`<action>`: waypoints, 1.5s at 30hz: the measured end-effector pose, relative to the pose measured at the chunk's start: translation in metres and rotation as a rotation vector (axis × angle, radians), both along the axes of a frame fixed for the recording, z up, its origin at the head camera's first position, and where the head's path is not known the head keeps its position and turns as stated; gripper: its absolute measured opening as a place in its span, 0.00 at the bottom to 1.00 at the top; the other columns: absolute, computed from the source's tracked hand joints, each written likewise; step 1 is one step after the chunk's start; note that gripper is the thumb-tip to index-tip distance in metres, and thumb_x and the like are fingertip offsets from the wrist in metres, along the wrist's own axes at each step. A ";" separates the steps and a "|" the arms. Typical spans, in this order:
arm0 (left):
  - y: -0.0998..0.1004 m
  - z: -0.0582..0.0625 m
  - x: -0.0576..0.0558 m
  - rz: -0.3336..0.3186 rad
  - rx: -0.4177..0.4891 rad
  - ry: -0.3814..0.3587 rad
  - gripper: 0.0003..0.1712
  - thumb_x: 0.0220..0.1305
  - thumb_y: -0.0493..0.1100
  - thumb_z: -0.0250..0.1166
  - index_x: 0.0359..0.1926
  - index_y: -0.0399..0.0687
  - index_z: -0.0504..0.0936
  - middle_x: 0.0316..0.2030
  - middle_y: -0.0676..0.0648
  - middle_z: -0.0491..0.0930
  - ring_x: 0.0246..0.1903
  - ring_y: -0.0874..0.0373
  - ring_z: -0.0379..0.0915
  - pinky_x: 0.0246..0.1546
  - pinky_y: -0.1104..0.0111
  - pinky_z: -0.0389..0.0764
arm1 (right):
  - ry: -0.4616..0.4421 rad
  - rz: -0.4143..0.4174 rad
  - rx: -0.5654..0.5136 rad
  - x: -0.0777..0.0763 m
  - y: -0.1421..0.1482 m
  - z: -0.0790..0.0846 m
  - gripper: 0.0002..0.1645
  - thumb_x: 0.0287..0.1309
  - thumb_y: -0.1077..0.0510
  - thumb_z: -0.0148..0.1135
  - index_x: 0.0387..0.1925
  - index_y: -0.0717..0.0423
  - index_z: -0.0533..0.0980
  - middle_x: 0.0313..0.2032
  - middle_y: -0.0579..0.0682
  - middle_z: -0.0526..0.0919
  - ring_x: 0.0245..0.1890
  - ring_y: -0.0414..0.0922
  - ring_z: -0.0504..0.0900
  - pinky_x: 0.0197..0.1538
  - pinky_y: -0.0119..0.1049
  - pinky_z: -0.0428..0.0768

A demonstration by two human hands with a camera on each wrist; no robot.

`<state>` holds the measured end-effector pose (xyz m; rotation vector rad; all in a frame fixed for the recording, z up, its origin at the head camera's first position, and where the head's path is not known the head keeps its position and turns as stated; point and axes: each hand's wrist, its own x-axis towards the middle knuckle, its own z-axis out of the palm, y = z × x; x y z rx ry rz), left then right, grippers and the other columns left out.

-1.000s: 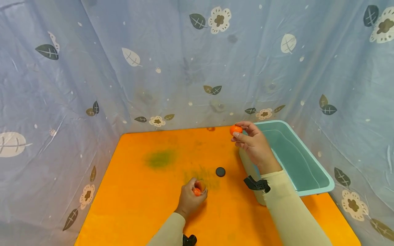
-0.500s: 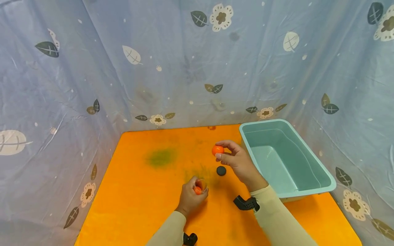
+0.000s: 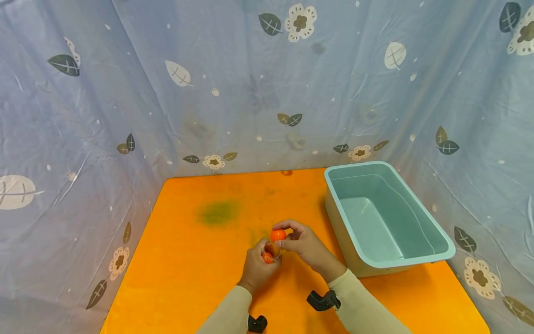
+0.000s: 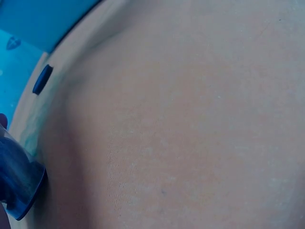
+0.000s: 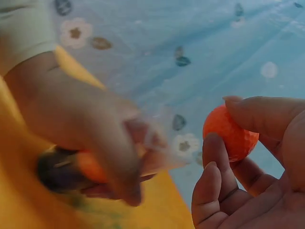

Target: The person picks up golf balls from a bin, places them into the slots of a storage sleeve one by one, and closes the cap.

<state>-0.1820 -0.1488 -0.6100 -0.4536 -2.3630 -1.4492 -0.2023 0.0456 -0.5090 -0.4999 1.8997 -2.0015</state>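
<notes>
My left hand (image 3: 255, 268) grips a clear cup-like container (image 4: 21, 174) with a dark base, held over the table. Inside it, near the dark base, is one orange ball (image 3: 267, 257). Thumb and fingers of my right hand (image 3: 309, 248) pinch a second orange ball, a dimpled golf ball (image 5: 228, 133), close to the container's mouth in the head view. The right wrist view shows a gap between that ball and the container. A flat black disc (image 4: 43, 79) lies on the table in the left wrist view; in the head view my right hand hides it.
A light teal tub (image 3: 343, 232) stands on the right side of the orange table (image 3: 187, 260), with nothing seen inside. Blue curtains (image 3: 233, 83) with leaf and flower prints surround the table at the back and sides. A green stain marks the tabletop at left.
My right hand has carried the golf ball from beside the tub, leftward and nearer, to the container's mouth. My left hand has stayed in place with the container.
</notes>
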 end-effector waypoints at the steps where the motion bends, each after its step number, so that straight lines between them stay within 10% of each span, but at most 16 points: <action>1: 0.000 0.000 0.000 0.002 -0.003 0.001 0.20 0.52 0.35 0.81 0.39 0.52 0.78 0.26 0.59 0.78 0.24 0.65 0.72 0.27 0.70 0.78 | -0.010 0.013 0.009 0.002 -0.001 -0.003 0.22 0.72 0.63 0.72 0.63 0.62 0.79 0.61 0.61 0.81 0.44 0.56 0.82 0.54 0.49 0.82; 15: -0.001 -0.004 0.001 -0.005 -0.013 0.027 0.22 0.49 0.36 0.81 0.43 0.48 0.79 0.29 0.55 0.82 0.25 0.65 0.76 0.30 0.68 0.85 | -0.030 0.057 0.063 0.007 -0.005 -0.017 0.22 0.67 0.63 0.75 0.61 0.59 0.83 0.45 0.68 0.82 0.36 0.63 0.77 0.43 0.41 0.80; 23: 0.000 -0.003 0.002 0.003 -0.002 0.030 0.22 0.50 0.36 0.82 0.41 0.50 0.78 0.29 0.57 0.81 0.25 0.65 0.75 0.30 0.68 0.84 | -0.004 0.044 0.053 0.005 -0.003 -0.015 0.22 0.69 0.62 0.73 0.62 0.59 0.82 0.57 0.64 0.81 0.39 0.68 0.76 0.47 0.45 0.81; 35: 0.001 -0.001 0.001 -0.033 0.052 -0.008 0.23 0.51 0.28 0.83 0.46 0.38 0.83 0.35 0.54 0.87 0.32 0.62 0.84 0.39 0.63 0.88 | 0.002 -0.169 0.030 -0.022 0.014 -0.020 0.22 0.73 0.63 0.71 0.65 0.55 0.80 0.59 0.59 0.78 0.45 0.59 0.81 0.50 0.44 0.81; 45: 0.002 0.000 0.001 -0.038 0.050 -0.050 0.23 0.54 0.28 0.82 0.49 0.35 0.83 0.39 0.46 0.89 0.36 0.60 0.86 0.43 0.62 0.88 | -0.077 -0.364 0.072 -0.040 0.032 -0.063 0.34 0.71 0.64 0.71 0.75 0.58 0.72 0.66 0.68 0.72 0.49 0.57 0.82 0.52 0.48 0.82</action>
